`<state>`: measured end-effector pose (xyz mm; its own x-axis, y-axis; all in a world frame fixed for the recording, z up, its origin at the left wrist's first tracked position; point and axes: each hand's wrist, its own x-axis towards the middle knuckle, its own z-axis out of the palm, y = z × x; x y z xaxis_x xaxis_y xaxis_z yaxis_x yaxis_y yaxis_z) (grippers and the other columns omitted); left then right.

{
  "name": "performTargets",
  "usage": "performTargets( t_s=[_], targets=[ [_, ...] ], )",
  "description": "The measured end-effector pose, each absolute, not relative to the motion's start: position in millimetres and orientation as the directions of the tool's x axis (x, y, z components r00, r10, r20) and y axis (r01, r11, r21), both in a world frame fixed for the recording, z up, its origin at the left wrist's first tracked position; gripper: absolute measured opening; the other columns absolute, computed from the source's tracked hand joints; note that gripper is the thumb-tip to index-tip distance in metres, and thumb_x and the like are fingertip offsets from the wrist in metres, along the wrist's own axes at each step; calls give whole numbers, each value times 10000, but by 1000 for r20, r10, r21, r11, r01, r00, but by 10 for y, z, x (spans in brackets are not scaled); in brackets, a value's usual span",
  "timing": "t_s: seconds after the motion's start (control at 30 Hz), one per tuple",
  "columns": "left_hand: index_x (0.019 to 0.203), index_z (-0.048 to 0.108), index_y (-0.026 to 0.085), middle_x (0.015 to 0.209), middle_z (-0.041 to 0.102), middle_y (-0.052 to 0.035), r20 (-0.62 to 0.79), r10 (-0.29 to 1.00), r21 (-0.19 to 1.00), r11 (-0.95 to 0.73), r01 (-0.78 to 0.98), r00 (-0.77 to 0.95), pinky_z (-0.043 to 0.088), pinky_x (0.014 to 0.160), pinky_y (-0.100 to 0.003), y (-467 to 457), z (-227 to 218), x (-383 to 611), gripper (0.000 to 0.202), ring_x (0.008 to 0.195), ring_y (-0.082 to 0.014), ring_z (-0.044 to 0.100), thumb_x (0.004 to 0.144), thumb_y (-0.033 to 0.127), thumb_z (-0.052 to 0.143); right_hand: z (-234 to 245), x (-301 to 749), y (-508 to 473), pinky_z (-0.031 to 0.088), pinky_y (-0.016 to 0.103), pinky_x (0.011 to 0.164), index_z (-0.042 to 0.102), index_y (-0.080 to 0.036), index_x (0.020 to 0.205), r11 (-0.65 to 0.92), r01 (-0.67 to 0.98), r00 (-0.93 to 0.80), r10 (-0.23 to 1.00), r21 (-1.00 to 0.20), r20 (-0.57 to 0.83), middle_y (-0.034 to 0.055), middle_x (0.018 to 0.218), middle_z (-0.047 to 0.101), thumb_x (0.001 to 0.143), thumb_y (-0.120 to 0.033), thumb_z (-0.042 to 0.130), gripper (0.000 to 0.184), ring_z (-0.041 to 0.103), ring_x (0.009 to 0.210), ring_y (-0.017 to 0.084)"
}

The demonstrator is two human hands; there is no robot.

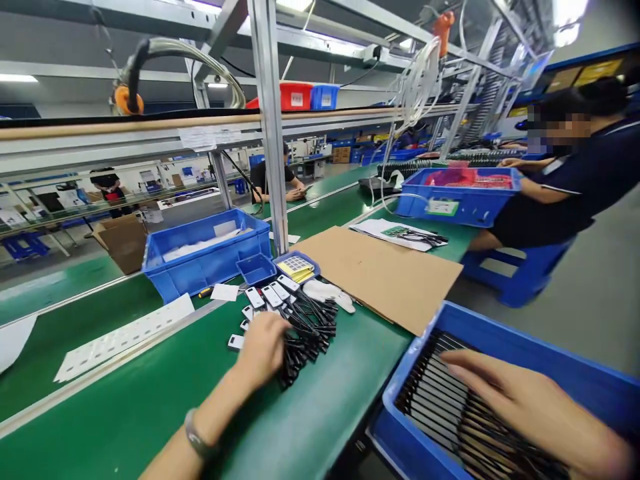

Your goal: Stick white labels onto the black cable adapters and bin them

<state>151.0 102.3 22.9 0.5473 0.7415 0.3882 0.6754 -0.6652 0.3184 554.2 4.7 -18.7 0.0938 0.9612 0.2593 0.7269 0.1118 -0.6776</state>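
My left hand [261, 348] is over a pile of black cables [307, 333] with white rectangular heads on the green bench. Its fingers are curled down among the cables; what they hold, if anything, is hidden behind the hand. At the lower right, my right hand [525, 400] hovers over a blue bin [415, 453], fingers stretched out and slightly blurred, with nothing visible in them. Rows of thin black cables [435, 393] lie inside that bin, partly covered by the hand.
A cardboard sheet [385, 267] lies beyond the pile, beside a white glove [327, 293]. Further left stand a small blue tray [256, 269] and a large blue bin [210, 257]. A metal post [273, 133] rises from the bench. A co-worker [575, 167] sits at the right.
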Motion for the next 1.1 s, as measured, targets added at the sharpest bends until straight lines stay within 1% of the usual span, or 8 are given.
performTargets(
  t_s=[0.13,0.23,0.37,0.53,0.67,0.83,0.93,1.1],
  targets=[
    [1059,565,145,979,632,-143,289,886,372,-452,810,362,491,830,-452,1312,224,762,224,941,-286,609,870,186,452,336,3994,552,507,405,788,649,-239,914,368,755,-293,930,-543,223,90,942,683,909,-360,448,234,630,888,264],
    [1096,586,196,1044,651,-91,179,887,397,-461,793,426,480,870,-394,1202,50,496,311,975,-271,605,788,219,627,363,3021,815,485,359,770,626,-195,898,440,829,-368,894,-346,255,84,908,664,904,-248,505,132,603,895,249],
    [1117,586,211,1082,623,-88,143,897,433,-437,789,418,437,906,-401,861,-117,372,302,1028,-276,558,818,239,616,131,2306,998,453,432,782,614,-109,908,280,954,-234,920,-107,315,167,909,632,836,-340,663,247,568,895,316],
    [1086,551,227,1012,575,-48,112,886,537,-435,723,450,454,760,-317,545,-60,256,231,869,-204,556,903,364,516,49,2307,1044,450,395,753,581,-120,940,271,955,-220,919,-119,327,142,913,621,762,-163,690,213,551,899,302],
    [1100,519,249,1011,575,-12,135,887,671,-409,618,441,429,754,-276,328,0,210,212,859,-167,544,888,251,519,82,2558,821,441,322,772,547,-177,934,484,858,-391,833,-173,391,50,889,593,769,-75,612,204,532,880,220],
    [964,557,230,933,593,-8,160,861,683,-449,576,482,409,753,-296,35,-40,192,212,837,-175,534,791,108,565,-182,2730,386,386,335,671,551,-188,850,739,673,-670,594,27,445,46,813,556,868,-34,482,170,487,756,212],
    [969,589,235,1072,559,-60,199,863,592,-484,644,465,427,850,-364,-57,-112,171,156,1000,-232,519,819,203,610,-341,2802,222,393,344,707,550,-182,871,835,548,-737,506,-41,449,48,823,571,919,-47,417,195,500,773,204],
    [1455,234,282,1548,137,-136,188,811,554,-554,621,555,219,1120,-554,35,-239,138,923,1404,-372,143,718,564,713,-218,2916,162,421,358,848,561,-216,909,832,390,-739,539,-395,404,34,939,606,924,-135,490,109,542,921,202]
  ],
)
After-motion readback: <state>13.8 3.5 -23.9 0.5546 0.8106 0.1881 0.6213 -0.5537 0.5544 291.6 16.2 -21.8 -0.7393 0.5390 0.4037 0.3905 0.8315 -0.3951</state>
